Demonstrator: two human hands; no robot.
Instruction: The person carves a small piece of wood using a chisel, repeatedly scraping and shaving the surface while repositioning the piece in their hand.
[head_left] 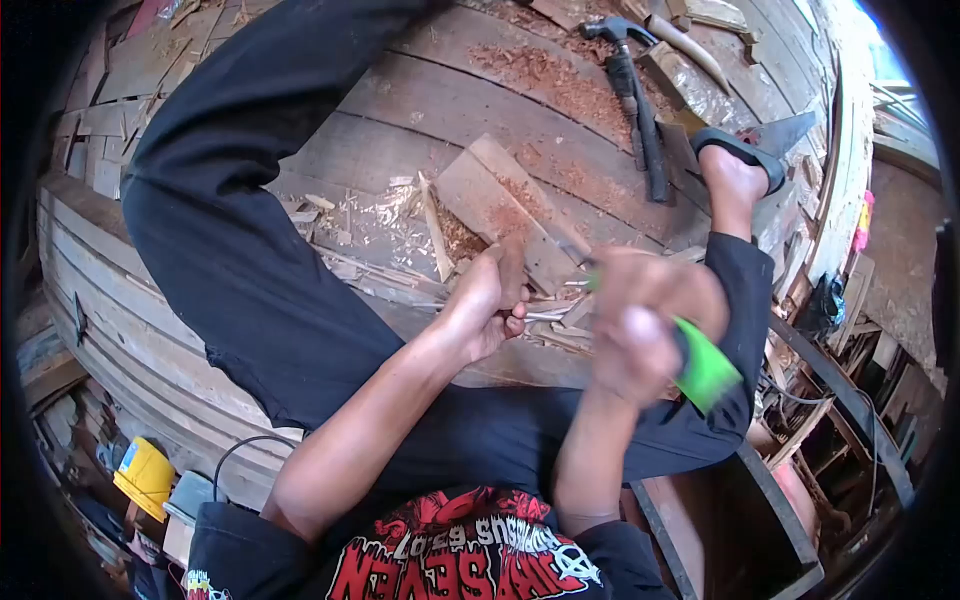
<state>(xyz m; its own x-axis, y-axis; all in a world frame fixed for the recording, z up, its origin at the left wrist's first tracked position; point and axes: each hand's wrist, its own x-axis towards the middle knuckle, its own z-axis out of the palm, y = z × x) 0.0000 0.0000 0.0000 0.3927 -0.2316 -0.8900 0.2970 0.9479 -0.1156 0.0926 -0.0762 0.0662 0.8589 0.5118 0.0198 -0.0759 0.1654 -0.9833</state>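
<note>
We see a thin metal piece (545, 316), too small to identify, pinched in the curled fingers of the left hand (487, 297), low over the wooden plank floor (450, 110) between the person's legs. Just to its right, the right hand (640, 315) is blurred but fisted around a tool with a green handle (706, 368), whose green end sticks out below the fist; a bit of green also shows above the knuckles. We cannot tell whether the tool touches the metal piece.

Just beyond the 2 hands lies a flat wooden board (500, 205) dusted with reddish sawdust, with a narrow wood sliver (435, 235) along its left edge and pale wood chips (365, 225) scattered further left. Farther off, at upper right, a claw hammer (635, 95) lies on the planks near the person's sandalled foot (735, 165). A yellow container (143, 476) sits at lower left, well apart.
</note>
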